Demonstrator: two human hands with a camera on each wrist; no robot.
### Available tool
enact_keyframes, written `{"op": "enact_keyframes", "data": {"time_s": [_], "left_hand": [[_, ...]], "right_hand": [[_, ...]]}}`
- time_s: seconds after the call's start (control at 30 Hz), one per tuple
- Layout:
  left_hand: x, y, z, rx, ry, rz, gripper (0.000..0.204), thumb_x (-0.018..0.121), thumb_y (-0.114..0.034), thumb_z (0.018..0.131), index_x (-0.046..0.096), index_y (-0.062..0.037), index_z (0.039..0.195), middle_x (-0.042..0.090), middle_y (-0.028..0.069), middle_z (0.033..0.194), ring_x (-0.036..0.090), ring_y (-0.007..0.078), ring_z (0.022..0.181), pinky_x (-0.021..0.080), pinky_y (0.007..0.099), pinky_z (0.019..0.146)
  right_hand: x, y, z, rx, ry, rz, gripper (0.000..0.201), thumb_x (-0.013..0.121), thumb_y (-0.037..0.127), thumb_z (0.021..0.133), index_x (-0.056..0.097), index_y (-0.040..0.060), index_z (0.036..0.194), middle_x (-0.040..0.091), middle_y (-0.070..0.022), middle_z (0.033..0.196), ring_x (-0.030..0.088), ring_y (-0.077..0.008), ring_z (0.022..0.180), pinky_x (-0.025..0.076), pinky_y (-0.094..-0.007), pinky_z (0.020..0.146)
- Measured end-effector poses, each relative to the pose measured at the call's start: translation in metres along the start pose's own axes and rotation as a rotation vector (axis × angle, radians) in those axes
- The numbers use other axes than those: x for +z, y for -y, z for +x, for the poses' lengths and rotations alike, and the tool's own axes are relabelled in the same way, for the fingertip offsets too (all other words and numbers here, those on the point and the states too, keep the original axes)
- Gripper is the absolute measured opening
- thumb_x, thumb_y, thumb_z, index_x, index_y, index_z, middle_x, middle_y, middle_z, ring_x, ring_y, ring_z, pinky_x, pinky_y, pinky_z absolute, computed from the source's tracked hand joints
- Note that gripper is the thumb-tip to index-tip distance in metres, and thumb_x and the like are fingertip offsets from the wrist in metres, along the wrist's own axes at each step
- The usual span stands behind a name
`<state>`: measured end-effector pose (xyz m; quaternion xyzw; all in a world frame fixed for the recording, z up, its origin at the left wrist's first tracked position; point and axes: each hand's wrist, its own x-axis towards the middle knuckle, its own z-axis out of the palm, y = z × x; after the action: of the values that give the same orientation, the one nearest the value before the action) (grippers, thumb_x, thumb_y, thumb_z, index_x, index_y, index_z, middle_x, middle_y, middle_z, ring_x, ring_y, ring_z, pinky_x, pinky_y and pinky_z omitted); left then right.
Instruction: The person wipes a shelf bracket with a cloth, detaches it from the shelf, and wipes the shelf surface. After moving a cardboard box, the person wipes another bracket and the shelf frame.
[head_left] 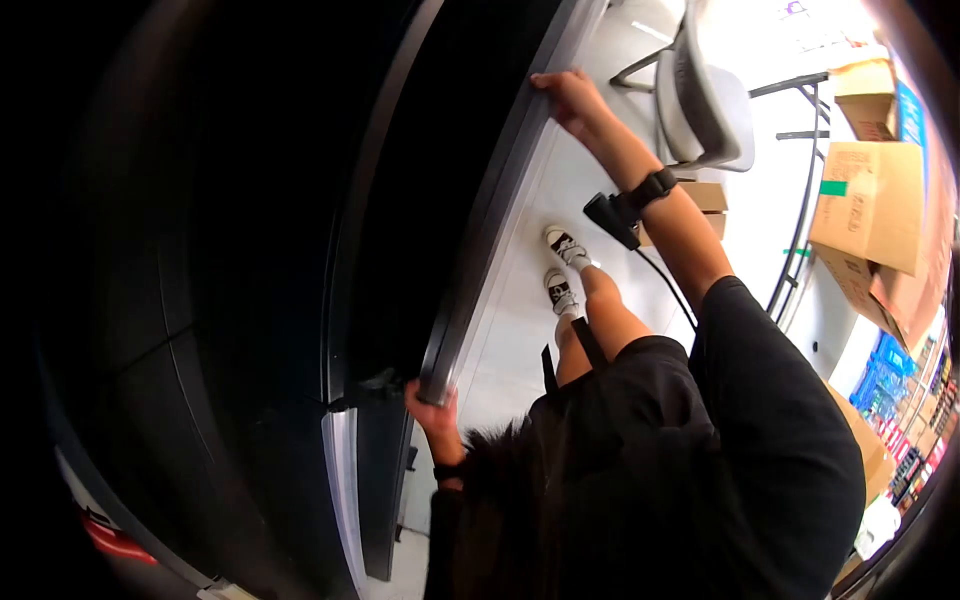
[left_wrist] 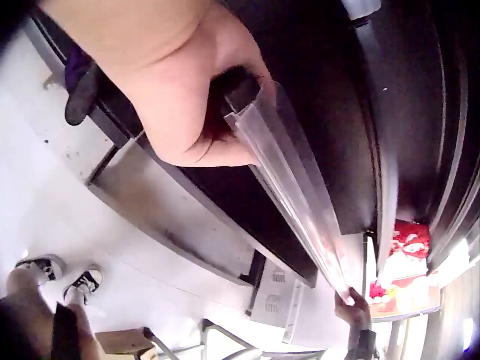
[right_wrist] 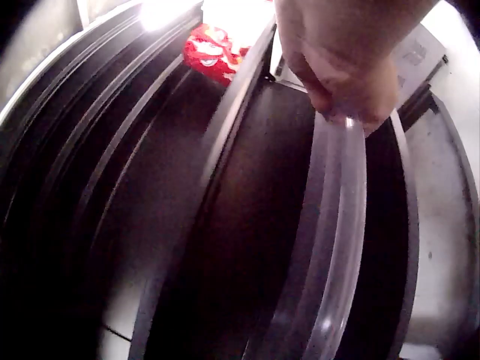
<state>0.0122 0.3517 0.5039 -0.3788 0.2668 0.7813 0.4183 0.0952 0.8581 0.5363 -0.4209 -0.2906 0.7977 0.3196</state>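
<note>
A long black shelf board [head_left: 495, 215] with a clear plastic label strip [left_wrist: 289, 176] on its front edge runs between my hands, in front of a black shelf unit [head_left: 200, 250]. My left hand [head_left: 435, 408] grips one end of it; the left wrist view shows the palm and fingers wrapped round that corner. At the far end my right hand [head_left: 577, 103] holds the front edge, its fingers curled over the strip. In the right wrist view, part of the right hand [right_wrist: 349, 82] covers the strip's end. The undersides of both grips are hidden.
More black shelves [right_wrist: 112, 165] lie behind the board. A red patterned item [right_wrist: 214, 54] is beyond the right end. A grey chair [head_left: 700, 100], cardboard boxes [head_left: 868, 205] and a black metal frame [head_left: 800, 210] stand to the side. My feet [head_left: 562, 262] are on pale floor.
</note>
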Motion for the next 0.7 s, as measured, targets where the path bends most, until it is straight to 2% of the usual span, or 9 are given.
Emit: {"op": "enact_keyframes", "data": {"time_s": [0.2,0.3,0.37,0.4,0.47,0.5,0.57,0.67,0.7], "left_hand": [[-0.007,0.005,0.058,0.121,-0.166,0.186,0.017,0.059,-0.018,0.071,0.062,-0.0083,0.084,0.065,0.0027,0.083,0.062,0.0202,0.075,0.049,0.0353,0.068],[-0.005,0.015,0.072,0.2,-0.282,0.202,0.028,0.061,-0.019,0.07,0.059,-0.0075,0.095,0.062,0.0039,0.099,0.059,0.0211,0.09,0.047,0.036,0.077],[-0.011,0.018,0.085,0.188,-0.328,0.194,0.028,0.061,-0.019,0.071,0.059,-0.0074,0.096,0.062,0.0037,0.1,0.059,0.0213,0.09,0.046,0.0356,0.078],[-0.014,0.021,0.092,0.171,-0.353,0.18,0.029,0.061,-0.02,0.071,0.059,-0.0074,0.097,0.062,0.0035,0.1,0.058,0.0215,0.091,0.046,0.0352,0.08],[-0.029,0.026,0.106,0.173,-0.333,0.159,0.032,0.061,-0.019,0.072,0.058,-0.0062,0.101,0.061,0.0044,0.104,0.057,0.0217,0.095,0.044,0.0359,0.084],[-0.038,0.028,0.113,0.179,-0.319,0.145,0.035,0.061,-0.018,0.072,0.058,-0.0054,0.104,0.06,0.0048,0.107,0.056,0.022,0.097,0.043,0.0366,0.086],[-0.056,0.032,0.124,0.182,-0.312,0.153,0.04,0.062,-0.017,0.073,0.056,-0.0037,0.111,0.058,0.0058,0.114,0.054,0.023,0.104,0.041,0.0373,0.091],[-0.081,0.004,0.152,-0.039,-0.863,-0.124,0.039,0.06,-0.017,0.075,0.055,-0.0039,0.111,0.058,0.0061,0.114,0.054,0.0239,0.104,0.041,0.0358,0.091],[-0.096,0.005,0.15,-0.168,-0.452,0.007,0.038,0.06,-0.018,0.076,0.055,-0.0044,0.112,0.058,0.0056,0.114,0.054,0.0235,0.103,0.042,0.0357,0.09]], "right_hand": [[-0.034,-0.061,0.064,0.019,0.07,-0.046,0.043,0.063,0.005,0.073,0.04,-0.0006,0.109,0.057,-0.0106,0.087,0.058,-0.0219,0.074,0.048,-0.0332,0.057],[-0.069,-0.097,0.098,0.054,0.122,-0.139,0.041,0.059,0.015,0.082,0.044,0.0017,0.118,0.058,-0.0114,0.101,0.061,-0.0206,0.084,0.051,-0.0317,0.075],[-0.086,-0.118,0.119,0.179,0.363,-0.038,0.01,0.053,0.015,0.081,0.057,0.0059,0.082,0.054,-0.0034,0.071,0.053,-0.0128,0.063,0.043,-0.0217,0.054],[-0.096,-0.134,0.124,0.193,0.356,-0.032,0.01,0.053,0.015,0.081,0.057,0.0059,0.082,0.054,-0.0034,0.071,0.053,-0.0128,0.063,0.043,-0.0217,0.054],[-0.068,-0.123,0.091,0.033,0.051,0.129,0.007,0.056,0.017,0.081,0.057,0.0111,0.076,0.048,0.0048,0.059,0.043,-0.0082,0.049,0.032,-0.0199,0.043],[-0.101,-0.148,0.121,0.102,0.179,0.293,0.012,0.057,0.02,0.083,0.057,0.0125,0.074,0.051,0.005,0.058,0.047,-0.0086,0.049,0.035,-0.0189,0.044],[-0.105,-0.147,0.115,0.111,0.162,0.238,0.014,0.057,0.023,0.084,0.057,0.0129,0.075,0.053,0.0044,0.061,0.05,-0.0085,0.052,0.038,-0.02,0.046],[-0.103,-0.153,0.115,0.117,0.128,0.188,0.018,0.057,0.029,0.086,0.058,0.0142,0.075,0.057,0.0031,0.065,0.056,-0.009,0.057,0.044,-0.0226,0.05],[-0.104,-0.155,0.116,0.125,0.103,0.183,0.019,0.057,0.031,0.086,0.058,0.015,0.076,0.059,0.0024,0.066,0.058,-0.0095,0.06,0.046,-0.024,0.053]]}}
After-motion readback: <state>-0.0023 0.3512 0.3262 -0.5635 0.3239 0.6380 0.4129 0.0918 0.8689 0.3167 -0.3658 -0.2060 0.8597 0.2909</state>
